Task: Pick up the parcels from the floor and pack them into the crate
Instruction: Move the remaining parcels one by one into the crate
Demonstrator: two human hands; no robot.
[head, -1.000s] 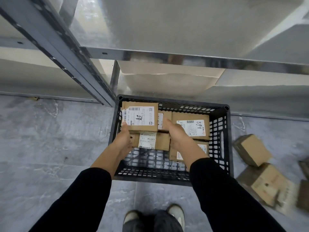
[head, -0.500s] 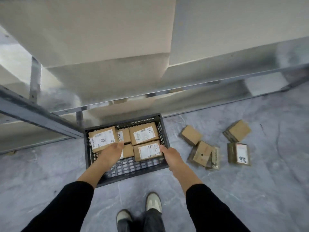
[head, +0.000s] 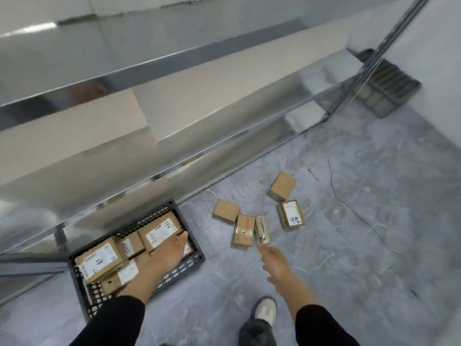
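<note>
The left hand [head: 172, 250] has a wide grip, its fingers straight and holding nothing, laid over the packed parcels [head: 99, 260] inside the black crate [head: 189, 265]. The right hand [head: 273, 258] is likewise wide in its grip and empty. It is stretched out to the right of the crate toward a narrow parcel [head: 262, 229] standing on edge on the floor [head: 349, 258]; whether a fingertip touches it I cannot tell. That parcel touches a taped parcel [head: 244, 230] on its crate side, and a plain parcel [head: 226, 210] lies just beside that one, nearest the crate. Farther right of the crate lie a labelled parcel [head: 291, 214] and a second plain parcel [head: 282, 186]. Behind the crate stands a metal shelf [head: 174, 96].
</note>
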